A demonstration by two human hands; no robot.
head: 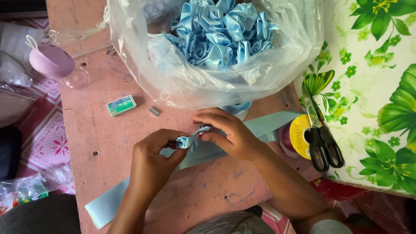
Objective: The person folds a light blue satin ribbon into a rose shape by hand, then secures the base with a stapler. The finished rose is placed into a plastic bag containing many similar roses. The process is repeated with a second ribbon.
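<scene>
My left hand pinches a small rolled bud of light blue ribbon over a worn pink table. My right hand holds the same ribbon just to the right and folds its free strip over the bud. The rest of the ribbon strip trails flat across the table toward the near left edge. A clear plastic bag stands just behind my hands, filled with several finished blue ribbon roses.
Black-handled scissors lie at the right on a yellow-faced tape roll, beside a green floral cloth. A small green staple box and a staple strip lie at left. A lilac round object sits far left.
</scene>
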